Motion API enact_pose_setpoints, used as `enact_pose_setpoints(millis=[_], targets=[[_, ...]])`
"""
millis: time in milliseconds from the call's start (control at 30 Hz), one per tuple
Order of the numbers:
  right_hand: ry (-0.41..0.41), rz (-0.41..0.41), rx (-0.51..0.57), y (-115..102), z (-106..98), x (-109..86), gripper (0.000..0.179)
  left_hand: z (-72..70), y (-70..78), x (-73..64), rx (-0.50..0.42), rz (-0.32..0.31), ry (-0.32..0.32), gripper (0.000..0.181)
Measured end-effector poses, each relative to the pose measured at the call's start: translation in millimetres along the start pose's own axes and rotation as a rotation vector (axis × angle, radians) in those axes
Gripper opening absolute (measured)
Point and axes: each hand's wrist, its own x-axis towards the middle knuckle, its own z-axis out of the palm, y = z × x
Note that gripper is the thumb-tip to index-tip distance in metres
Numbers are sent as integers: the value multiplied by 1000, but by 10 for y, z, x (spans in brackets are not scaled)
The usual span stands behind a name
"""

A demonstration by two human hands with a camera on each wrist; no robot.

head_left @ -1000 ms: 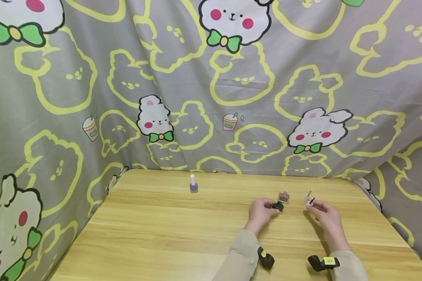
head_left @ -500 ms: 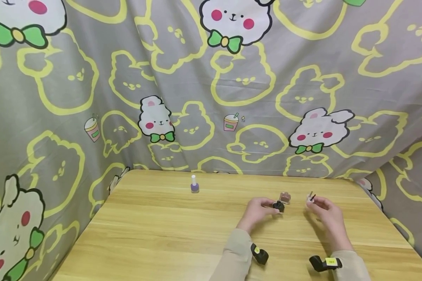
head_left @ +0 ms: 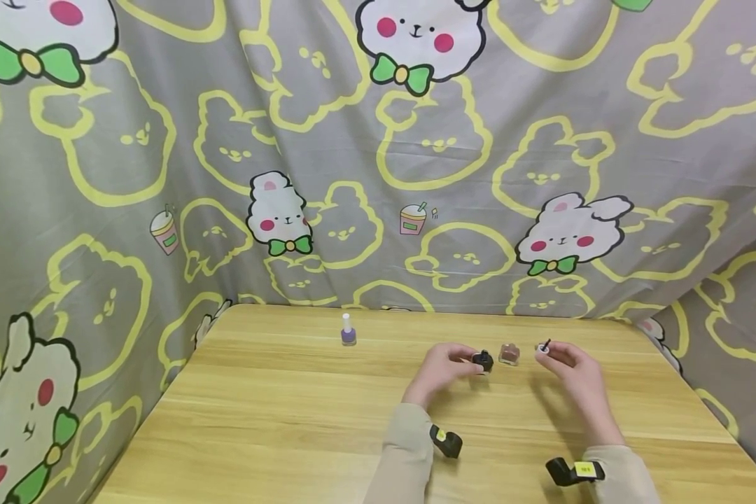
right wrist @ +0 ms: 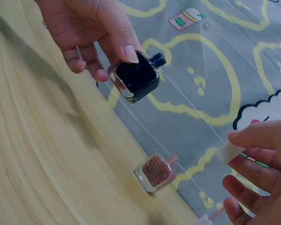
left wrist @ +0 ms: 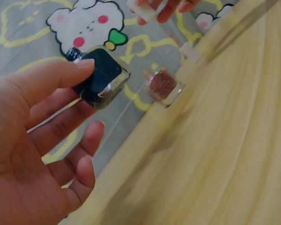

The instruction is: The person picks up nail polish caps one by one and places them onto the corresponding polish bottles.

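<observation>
My left hand (head_left: 444, 369) pinches an uncapped bottle of black nail polish (left wrist: 103, 75) between thumb and fingers, above the table. My right hand (head_left: 576, 374) pinches a white nail polish cap (right wrist: 230, 152), its dark brush (head_left: 545, 345) pointing up in the head view. Between the hands, an uncapped bottle of pinkish-brown glitter nail polish (head_left: 509, 354) stands on the table. A second white cap (left wrist: 190, 52) with its brush upward stands beyond it, near my right hand; in the head view that hand hides it.
A capped bottle of purple nail polish (head_left: 348, 333) stands farther left, near the table's back edge. Behind the wooden table (head_left: 277, 420) hangs a grey patterned curtain (head_left: 353, 154).
My left hand has moved left with the black nail polish bottle, away from the glitter bottle. My right hand has moved slightly left and back with its cap, covering the standing cap.
</observation>
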Motion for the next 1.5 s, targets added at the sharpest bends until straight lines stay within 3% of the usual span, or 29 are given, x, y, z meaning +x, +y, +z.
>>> enact_pose_setpoints(millis=[333, 633, 833, 1133, 1500], targets=[[-39, -185, -101, -155, 184, -58, 39, -102, -44, 13, 13, 93, 33, 26], [-38, -286, -150, -202, 261, -82, 30, -93, -65, 34, 33, 119, 58, 26], [1, -359, -229, -252, 305, -112, 23, -76, -69, 35, 91, 155, 72, 24], [94, -542, -377, -276, 370, -150, 21, -50, -53, 17, 182, 198, 67, 24], [109, -633, -407, -314, 410, -176, 22, -23, -16, 1, 208, 233, 56, 24]])
